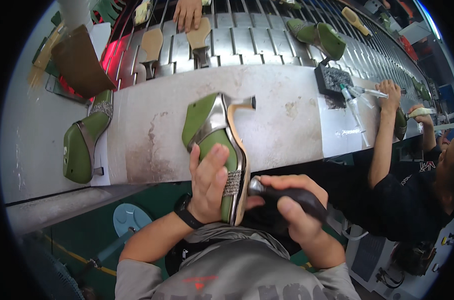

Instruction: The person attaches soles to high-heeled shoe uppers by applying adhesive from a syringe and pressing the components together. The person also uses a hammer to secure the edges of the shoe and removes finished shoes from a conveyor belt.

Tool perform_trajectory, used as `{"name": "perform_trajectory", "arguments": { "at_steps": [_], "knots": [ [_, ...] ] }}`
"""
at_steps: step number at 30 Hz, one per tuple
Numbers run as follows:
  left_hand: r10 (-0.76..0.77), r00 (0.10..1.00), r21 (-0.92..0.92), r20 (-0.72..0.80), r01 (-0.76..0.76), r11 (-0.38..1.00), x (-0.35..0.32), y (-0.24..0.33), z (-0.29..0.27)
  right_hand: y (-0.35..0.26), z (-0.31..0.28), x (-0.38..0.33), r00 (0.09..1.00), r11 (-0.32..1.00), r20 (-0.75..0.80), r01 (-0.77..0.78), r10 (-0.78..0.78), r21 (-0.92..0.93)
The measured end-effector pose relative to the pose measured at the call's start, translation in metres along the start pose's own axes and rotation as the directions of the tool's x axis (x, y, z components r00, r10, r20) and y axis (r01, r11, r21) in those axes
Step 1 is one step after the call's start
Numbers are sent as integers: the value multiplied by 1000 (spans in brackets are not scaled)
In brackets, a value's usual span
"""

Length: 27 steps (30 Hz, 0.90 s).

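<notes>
My left hand (207,182) is wrapped round the toe end of a heeled shoe (218,117) mounted on a green last. The shoe lies tilted on its side, its pale sole facing right and its heel pointing right over the table. It has metallic straps and a glittery band near the toe. My right hand (304,207) is closed round a dark-handled tool (299,199). The tool's rounded metal end (257,186) is beside the sole's edge; I cannot tell whether it touches.
Another green-lasted shoe (82,145) rests at the table's left. Beyond the pale table (282,95), a slatted conveyor (242,45) carries several shoes, with another person's hand (188,14) over it. A black block (333,80) and syringes (354,102) lie right, near a co-worker's arm (382,135).
</notes>
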State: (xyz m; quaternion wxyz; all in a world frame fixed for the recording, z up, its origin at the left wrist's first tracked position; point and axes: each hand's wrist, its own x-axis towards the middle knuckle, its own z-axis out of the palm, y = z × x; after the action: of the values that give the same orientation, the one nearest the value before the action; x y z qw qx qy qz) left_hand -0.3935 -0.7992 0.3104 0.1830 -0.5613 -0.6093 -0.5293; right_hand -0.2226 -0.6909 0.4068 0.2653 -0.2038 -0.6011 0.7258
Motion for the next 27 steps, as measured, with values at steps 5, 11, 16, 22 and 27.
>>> {"name": "perform_trajectory", "arguments": {
  "at_steps": [5, 11, 16, 22, 27],
  "knots": [
    [30, 988, 83, 149, -43, 996, -39, -27, -2, 68, -5, -24, 971, 988, -202, -108, 128, 109],
    [71, 962, 173, 263, -120, 978, -40, -25, -8, 77, -8, -15, 986, 971, -161, -14, 53, 237],
    [34, 986, 133, 166, -56, 990, -42, -18, 1, 91, -18, -5, 992, 976, -33, 123, -119, 179],
    [-35, 991, 33, 126, 31, 999, -46, -18, -1, 74, -26, 26, 960, 972, 157, 225, -233, 71],
    [-43, 990, 25, 137, 40, 999, -42, -18, -2, 67, -31, 44, 899, 942, 290, 334, -328, 28]
  ]
}}
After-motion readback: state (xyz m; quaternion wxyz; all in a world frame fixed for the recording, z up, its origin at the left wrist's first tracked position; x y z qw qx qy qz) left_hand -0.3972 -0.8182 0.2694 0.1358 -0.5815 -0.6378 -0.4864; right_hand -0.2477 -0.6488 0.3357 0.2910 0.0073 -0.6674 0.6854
